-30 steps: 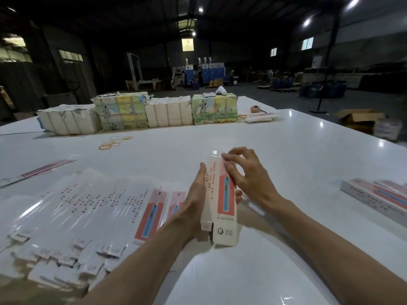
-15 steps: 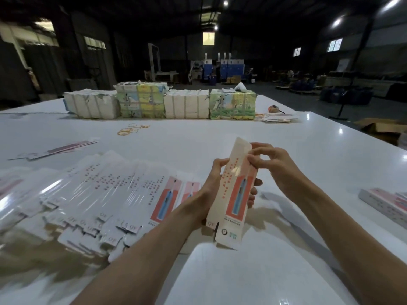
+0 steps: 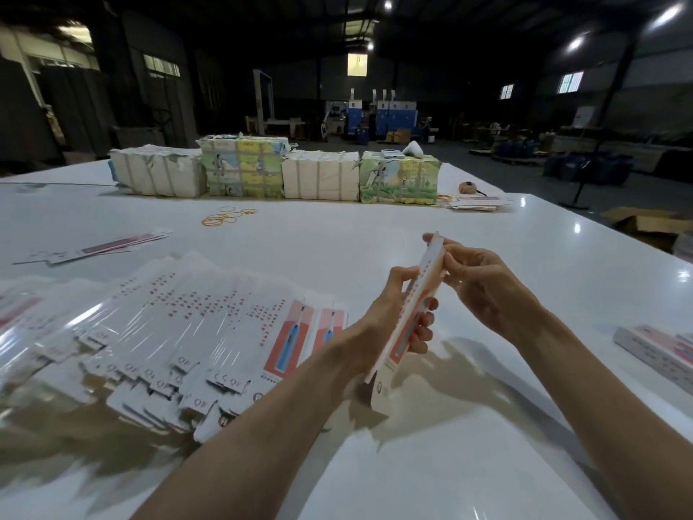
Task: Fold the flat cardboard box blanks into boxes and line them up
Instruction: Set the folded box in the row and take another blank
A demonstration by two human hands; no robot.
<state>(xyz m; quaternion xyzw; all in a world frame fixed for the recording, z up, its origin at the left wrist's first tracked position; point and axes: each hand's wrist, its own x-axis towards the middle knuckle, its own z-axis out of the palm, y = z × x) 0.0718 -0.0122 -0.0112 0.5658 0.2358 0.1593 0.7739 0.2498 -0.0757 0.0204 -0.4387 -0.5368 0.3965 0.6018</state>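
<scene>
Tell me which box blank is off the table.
The blank held between the left grip and right grip, raised on edge; the fanned pile lies flat.

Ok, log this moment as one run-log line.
step: folding | left hand: grips box blank mid-length | right hand: pinches its upper end | flat blanks: fanned left

White table (image 3: 487, 234) bears fanned blanks (image 3: 180, 332), wrapped bundles (image 3: 277, 174).

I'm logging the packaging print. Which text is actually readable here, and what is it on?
"QF": end tabs of the stacked flat box blanks.
Red print on their panels: too blurred to read.
Held box blank: small print at its lower end, unreadable.
Illustrated bundles at the far side: print too small to read.
</scene>
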